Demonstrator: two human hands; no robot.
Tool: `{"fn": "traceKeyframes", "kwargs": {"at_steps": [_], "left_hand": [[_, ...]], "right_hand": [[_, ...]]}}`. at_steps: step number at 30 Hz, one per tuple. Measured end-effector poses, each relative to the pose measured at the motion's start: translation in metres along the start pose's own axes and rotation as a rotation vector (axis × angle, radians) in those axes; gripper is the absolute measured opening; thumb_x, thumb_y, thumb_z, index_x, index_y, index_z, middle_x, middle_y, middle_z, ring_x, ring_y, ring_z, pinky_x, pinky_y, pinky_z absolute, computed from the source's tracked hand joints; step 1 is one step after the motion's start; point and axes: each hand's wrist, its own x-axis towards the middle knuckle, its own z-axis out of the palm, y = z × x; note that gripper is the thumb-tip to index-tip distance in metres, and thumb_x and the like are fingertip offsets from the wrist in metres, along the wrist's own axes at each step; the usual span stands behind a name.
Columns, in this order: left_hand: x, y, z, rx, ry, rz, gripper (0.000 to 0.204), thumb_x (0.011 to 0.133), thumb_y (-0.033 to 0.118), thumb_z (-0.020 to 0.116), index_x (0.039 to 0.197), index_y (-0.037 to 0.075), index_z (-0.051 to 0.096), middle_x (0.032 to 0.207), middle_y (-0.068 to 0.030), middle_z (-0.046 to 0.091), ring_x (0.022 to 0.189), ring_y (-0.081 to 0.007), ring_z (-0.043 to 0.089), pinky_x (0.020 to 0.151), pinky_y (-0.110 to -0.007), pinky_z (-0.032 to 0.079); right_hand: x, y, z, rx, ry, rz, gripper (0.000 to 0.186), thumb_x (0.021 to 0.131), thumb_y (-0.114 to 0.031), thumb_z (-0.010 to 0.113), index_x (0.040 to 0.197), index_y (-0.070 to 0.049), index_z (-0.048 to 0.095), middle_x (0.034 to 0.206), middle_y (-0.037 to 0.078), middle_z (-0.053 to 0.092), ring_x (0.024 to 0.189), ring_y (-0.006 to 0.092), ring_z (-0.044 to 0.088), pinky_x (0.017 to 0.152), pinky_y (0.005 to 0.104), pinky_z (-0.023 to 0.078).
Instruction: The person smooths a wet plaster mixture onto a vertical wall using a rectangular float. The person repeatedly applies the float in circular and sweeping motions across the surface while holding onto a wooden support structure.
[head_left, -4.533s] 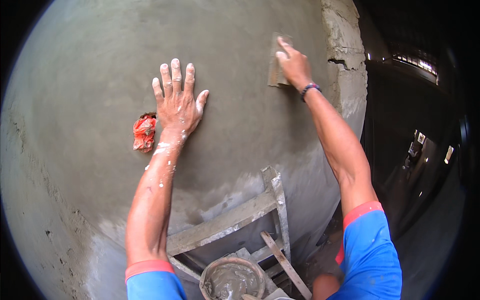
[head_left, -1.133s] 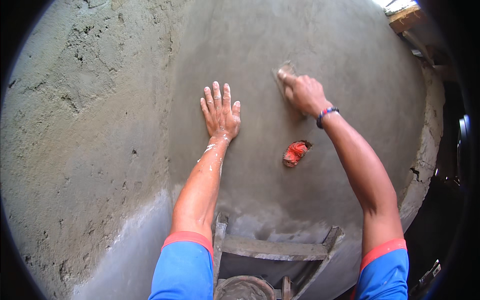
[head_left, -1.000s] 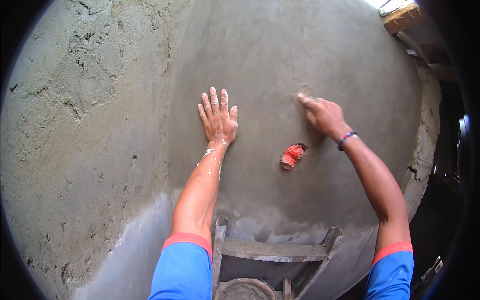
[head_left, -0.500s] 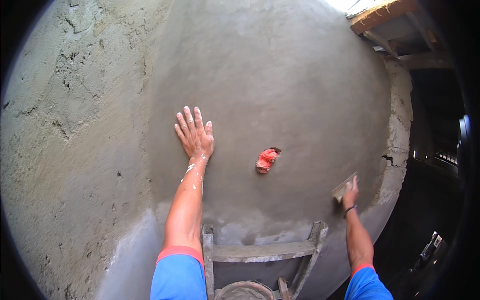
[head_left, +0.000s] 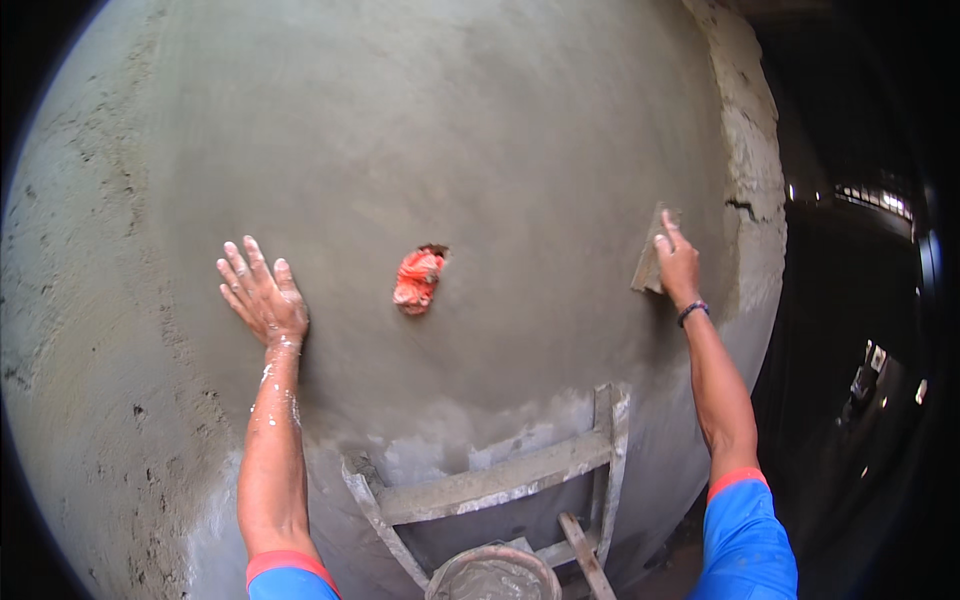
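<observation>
My left hand point(head_left: 268, 300) lies with fingers spread on the grey plastered wall point(head_left: 540, 130), left of a crumpled red plastic wad point(head_left: 418, 280) stuffed in a hole. White smears mark that hand and forearm. Near the wall's right edge, my right hand point(head_left: 679, 264) grips a flat rectangular plastering trowel point(head_left: 646, 262) whose blade is against the plaster, tilted steeply. The trowel's handle is hidden by my fingers.
A cement-stained wooden ladder point(head_left: 500, 482) leans at the wall below. A bucket point(head_left: 492, 575) of grey mix sits by it, next to a wooden stick point(head_left: 586, 555). Rough plaster point(head_left: 90, 330) covers the left; right of the broken wall edge point(head_left: 755, 170) is a dark space.
My view has swung right and down. Relative to the red plastic, my right hand has carried the trowel up and rightward over the plaster. My left hand remains spread on the wall.
</observation>
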Motion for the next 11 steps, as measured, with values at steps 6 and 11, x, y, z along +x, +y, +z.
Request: {"fn": "traceKeyframes", "kwargs": {"at_steps": [6, 11], "left_hand": [[0.007, 0.003, 0.018, -0.069, 0.147, 0.016, 0.061, 0.105, 0.048, 0.033, 0.160, 0.022, 0.024, 0.167, -0.0069, 0.017, 0.153, -0.0332, 0.012, 0.122, -0.053, 0.010], [0.007, -0.015, 0.035, -0.034, 0.222, 0.073, 0.061, 0.104, 0.051, 0.033, 0.159, 0.024, 0.026, 0.165, -0.0089, 0.022, 0.151, -0.0360, 0.019, 0.121, -0.055, 0.016]], "right_hand": [[-0.102, 0.235, 0.033, 0.125, 0.072, 0.261, 0.053, 0.097, -0.020, 0.059, 0.148, -0.012, 0.048, 0.141, 0.021, 0.057, 0.126, 0.0324, 0.058, 0.107, 0.0370, 0.042], [-0.234, 0.290, 0.025, 0.042, -0.105, 0.575, 0.054, 0.098, -0.016, 0.058, 0.150, -0.008, 0.044, 0.146, 0.021, 0.052, 0.128, 0.0312, 0.056, 0.106, 0.0359, 0.044]]}}
